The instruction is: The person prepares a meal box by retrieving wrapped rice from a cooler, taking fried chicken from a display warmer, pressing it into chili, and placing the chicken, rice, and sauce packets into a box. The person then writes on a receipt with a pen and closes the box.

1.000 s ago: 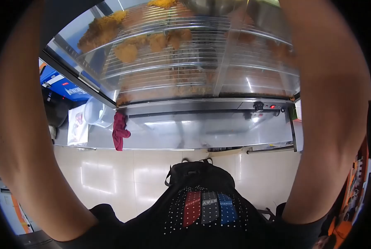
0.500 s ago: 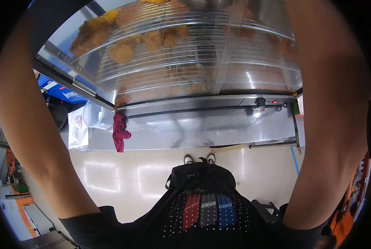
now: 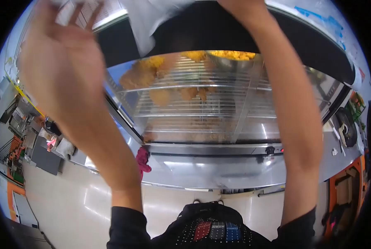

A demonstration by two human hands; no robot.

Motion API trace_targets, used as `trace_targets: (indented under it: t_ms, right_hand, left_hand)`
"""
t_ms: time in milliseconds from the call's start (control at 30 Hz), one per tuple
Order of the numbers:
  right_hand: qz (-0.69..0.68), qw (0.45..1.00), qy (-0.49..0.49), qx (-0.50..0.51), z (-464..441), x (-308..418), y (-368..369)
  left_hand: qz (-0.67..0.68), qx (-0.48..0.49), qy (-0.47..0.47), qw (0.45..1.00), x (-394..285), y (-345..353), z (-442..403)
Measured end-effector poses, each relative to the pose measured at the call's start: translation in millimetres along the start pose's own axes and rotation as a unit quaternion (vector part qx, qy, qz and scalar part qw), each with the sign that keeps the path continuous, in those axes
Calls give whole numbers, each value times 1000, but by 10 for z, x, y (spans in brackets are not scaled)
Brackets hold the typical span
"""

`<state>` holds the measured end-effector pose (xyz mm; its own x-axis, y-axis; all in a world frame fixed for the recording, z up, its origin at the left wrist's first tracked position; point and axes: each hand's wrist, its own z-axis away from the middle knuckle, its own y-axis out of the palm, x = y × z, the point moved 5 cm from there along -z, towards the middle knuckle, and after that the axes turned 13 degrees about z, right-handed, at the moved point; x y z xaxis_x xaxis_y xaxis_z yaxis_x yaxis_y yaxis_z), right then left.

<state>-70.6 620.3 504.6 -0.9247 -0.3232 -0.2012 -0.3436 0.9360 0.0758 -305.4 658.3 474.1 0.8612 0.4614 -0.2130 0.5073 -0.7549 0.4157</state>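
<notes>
My left hand (image 3: 65,62) is raised at the upper left, blurred by motion, with its fingers apart and nothing seen in them. My right hand (image 3: 245,10) reaches up at the top edge, and its fingers are cut off by the frame. Between the two hands hangs a thin white sheet or bag (image 3: 146,25), over the black upper band (image 3: 202,31) of a glass display cabinet. Whether my right hand touches it cannot be seen. Behind the glass, fried pieces of food (image 3: 160,96) lie on wire racks (image 3: 185,110).
A metal bowl (image 3: 231,63) of yellow food stands on the upper rack. Below the cabinet runs a steel counter (image 3: 210,168), with a dark red cloth (image 3: 142,159) at its left and a control knob (image 3: 270,150) above. A black item (image 3: 346,126) lies on the right-hand surface.
The view has tilted up, so the cabinet's black band and the white sheet now show. Both hands, out of frame before, have come into view at the top.
</notes>
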Motion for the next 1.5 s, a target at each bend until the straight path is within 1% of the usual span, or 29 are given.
trace_targets:
  t_ms: [33, 67, 100, 133, 167, 200, 233, 267, 300, 333, 367, 400, 467, 533, 567, 633, 733, 833, 867, 967, 1067, 1167, 1200, 1267, 1367, 1433, 1500]
  right_hand:
    - [-69, 995, 35, -68, 61, 183, -226]
    - [-84, 989, 122, -8, 203, 429, -411]
    - [-236, 954, 185, 35, 433, 509, -416]
    - [-372, 889, 260, 59, 678, 592, -424]
    - [-387, 867, 303, 83, 965, 661, -490]
    - [-367, 867, 309, 134, 1197, 758, -568]
    - [-415, 818, 363, 167, 1363, 893, -711]
    - [-454, 773, 404, 183, 1557, 966, -771]
    - [-487, 725, 446, 195, 1757, 1042, -835]
    - [-516, 685, 477, 192, 2055, 1059, -811]
    - [-526, 670, 497, 169, 2276, 1106, -859]
    - [-537, 654, 513, 144, 2459, 1159, -896]
    - [-404, 770, 460, 181, 2720, 1298, -1023]
    - [-238, 866, 386, 209, 2741, 1373, -1190]
    - [-186, 875, 395, 211, 2798, 1382, -1243]
    - [-78, 883, 410, 215, 2978, 1406, -1338]
    - [-22, 913, 362, 185, 3186, 1336, -1484]
    - [77, 898, 377, 213, 3094, 1370, -1616]
    - [105, 902, 341, 243, 2962, 1405, -1645]
    - [136, 899, 314, 272, 2849, 1487, -1686]
    - [150, 892, 335, 262, 3213, 1445, -1605]
    - [70, 852, 466, 227, 3410, 1371, -1671]
    - [14, 819, 544, 180, 3549, 1400, -1696]
    - [-89, 724, 680, 78, 3871, 1467, -1729]
    - [-148, 724, 666, 102, 4030, 1476, -1789]
    - [-139, 693, 698, 114, 4151, 1541, -1811]
    - [-140, 667, 719, 132, 4256, 1560, -1823]
  left_hand:
    - [63, -6, -29, 998, 40, -15, 208]
    - [144, 63, -94, 983, 118, -26, 441]
    - [108, -63, -81, 989, 159, -16, 670]
    - [168, -7, -103, 980, 275, -138, 826]
    - [124, -57, -126, 983, 349, -108, 981]
    - [94, -25, -134, 986, 427, -148, 1113]
    - [80, -74, -141, 984, 514, -164, 1242]
    - [31, -123, -147, 981, 625, -213, 1337]
    - [-6, -116, -149, 982, 689, -227, 1435]
    - [-45, -111, -152, 981, 754, -249, 1550]
    - [-84, -105, -152, 979, 824, -263, 1644]
    - [-115, -104, -134, 979, 895, -259, 1708]
    - [-183, -100, -102, 973, 1011, -216, 1873]
    - [-185, -102, -107, 972, 1115, -209, 1994]
    - [-184, -106, -108, 971, 1162, -199, 2043]
    - [-161, -122, -162, 966, 1271, -208, 2146]
    - [-147, -149, -215, 954, 1460, -256, 2361]
    - [-157, -168, -249, 941, 1599, -316, 2602]
    - [-164, -173, -259, 936, 1635, -329, 2675]
    - [-139, -178, -295, 929, 1751, -354, 2864]
    - [-156, -172, -302, 925, 1780, -369, 2908]
    - [-202, -152, -296, 921, 1779, -473, 2892]
    - [-220, -142, -296, 919, 1749, -524, 2909]
    - [-221, -148, -306, 914, 1727, -584, 2938]
    - [-218, -144, -327, 908, 1695, -655, 3015]
    - [-237, -124, -347, 899, 1695, -760, 3122]
    - [-234, -135, -405, 873, 1765, -925, 3297]
